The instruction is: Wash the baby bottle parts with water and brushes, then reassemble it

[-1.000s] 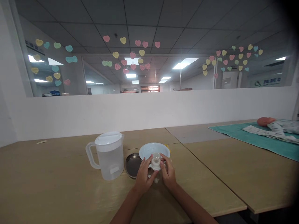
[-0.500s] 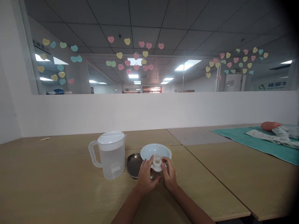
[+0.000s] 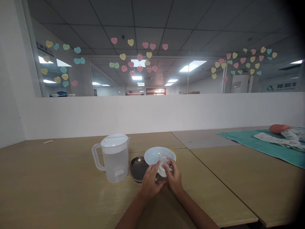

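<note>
Both hands meet over the table at a baby bottle [image 3: 162, 172] with a wide white collar, its lower part hidden by my fingers. My left hand [image 3: 150, 182] curls round its left side, with the thumb below. My right hand [image 3: 175, 178] is closed at the top right, thumb and fingers about a clear domed cap [image 3: 164, 157] that sits tilted above the collar. Right behind the bottle is a pale blue bowl [image 3: 150, 153]. A dark metal tray [image 3: 137, 170] lies left of my left hand.
A lidded translucent pitcher [image 3: 116, 162] stands to the left. Something yellow [image 3: 174, 153] shows behind the bowl. At the far right, a teal cloth [image 3: 252, 144] carries a patterned garment [image 3: 274, 140] and a rounded orange-pink thing [image 3: 279, 128]. Seams run between the tabletops.
The clear cap has risen slightly and tipped to the right, with my right fingers further round it. The view has shifted a little; the bowl, tray and pitcher stay put.
</note>
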Tool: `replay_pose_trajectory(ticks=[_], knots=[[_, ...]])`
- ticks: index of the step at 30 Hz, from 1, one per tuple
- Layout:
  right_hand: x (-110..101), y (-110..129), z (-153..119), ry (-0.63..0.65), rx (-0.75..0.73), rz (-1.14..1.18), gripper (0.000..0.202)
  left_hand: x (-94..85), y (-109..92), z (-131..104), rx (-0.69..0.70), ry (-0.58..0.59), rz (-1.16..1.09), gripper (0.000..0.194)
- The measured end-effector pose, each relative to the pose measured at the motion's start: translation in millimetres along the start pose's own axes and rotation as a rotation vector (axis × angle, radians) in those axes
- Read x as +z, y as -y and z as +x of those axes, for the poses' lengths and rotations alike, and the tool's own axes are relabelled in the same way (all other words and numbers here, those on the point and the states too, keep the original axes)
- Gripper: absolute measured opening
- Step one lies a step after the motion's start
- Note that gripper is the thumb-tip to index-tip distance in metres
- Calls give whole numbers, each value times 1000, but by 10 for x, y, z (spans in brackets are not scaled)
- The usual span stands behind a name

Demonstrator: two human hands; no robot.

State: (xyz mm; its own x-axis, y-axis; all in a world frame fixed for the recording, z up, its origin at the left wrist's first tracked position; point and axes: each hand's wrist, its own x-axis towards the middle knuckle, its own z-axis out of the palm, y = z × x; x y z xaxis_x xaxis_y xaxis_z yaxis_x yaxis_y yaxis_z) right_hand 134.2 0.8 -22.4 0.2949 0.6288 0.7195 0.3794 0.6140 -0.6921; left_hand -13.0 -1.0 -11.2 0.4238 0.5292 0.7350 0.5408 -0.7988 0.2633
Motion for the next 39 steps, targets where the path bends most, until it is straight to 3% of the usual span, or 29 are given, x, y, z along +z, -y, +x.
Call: replay_pose_trajectory(ticks=[11,18,21,25,28,33,39], knots=[[-72,10,-3,-116,-222,-100,42,-12,-1,-18,40,-48,49,77],[-36,-72,-29,-173,-214,-45,44,-46,-51,15,75,-1,42,60],[-37,-94,-18,-276,-219,-16,47,-59,-54,17,52,5,41,61],[-76,-42,77,-407,-58,8,53,-81,-51,11,-16,16,32,66],[-101,1,154,-320,41,-36,54,-86,-48,7,-40,17,26,68],[-99,-53,209,-119,57,-102,50,-72,-32,3,-59,-1,28,69],[-103,-146,233,-133,93,-124,49,-72,-29,0,-63,-25,33,70]])
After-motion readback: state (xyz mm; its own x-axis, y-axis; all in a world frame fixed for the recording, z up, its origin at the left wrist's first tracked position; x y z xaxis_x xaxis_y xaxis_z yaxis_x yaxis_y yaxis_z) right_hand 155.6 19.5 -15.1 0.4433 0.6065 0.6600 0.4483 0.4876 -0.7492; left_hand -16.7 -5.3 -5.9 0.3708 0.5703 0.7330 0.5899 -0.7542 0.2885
